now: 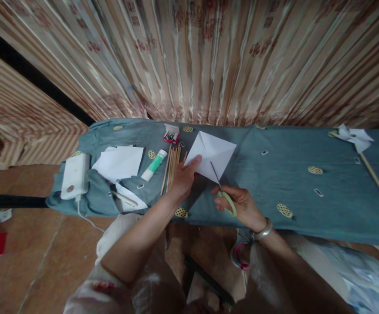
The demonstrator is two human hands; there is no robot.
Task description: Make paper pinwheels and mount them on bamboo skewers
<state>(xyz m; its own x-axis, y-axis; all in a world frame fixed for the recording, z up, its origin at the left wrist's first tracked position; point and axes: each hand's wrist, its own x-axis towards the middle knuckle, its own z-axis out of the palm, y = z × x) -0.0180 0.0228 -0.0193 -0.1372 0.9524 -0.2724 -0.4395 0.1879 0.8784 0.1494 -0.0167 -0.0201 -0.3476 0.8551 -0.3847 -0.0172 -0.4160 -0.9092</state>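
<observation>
A square of white paper (217, 150) with crease lines is pinched at its left corner by my left hand (184, 176), thumb on top. My right hand (240, 204) grips green-handled scissors (227, 200), and their blade lies at the near corner of the paper, pointing toward its middle. A slit runs in from the paper's far corner. Several wooden sticks (173, 163) lie beside and partly behind my left hand. Left of them is a green and white glue stick (154, 165). A small red box (171, 136) of metal pins or clips stands open behind the sticks.
A stack of white paper (124, 161) lies on the left of the green cloth (274, 174), near a white power device (75, 176) with a cable. A folded paper with a pen-like tool (129, 199) sits at the front edge. A paper pinwheel (354, 138) on a stick is far right.
</observation>
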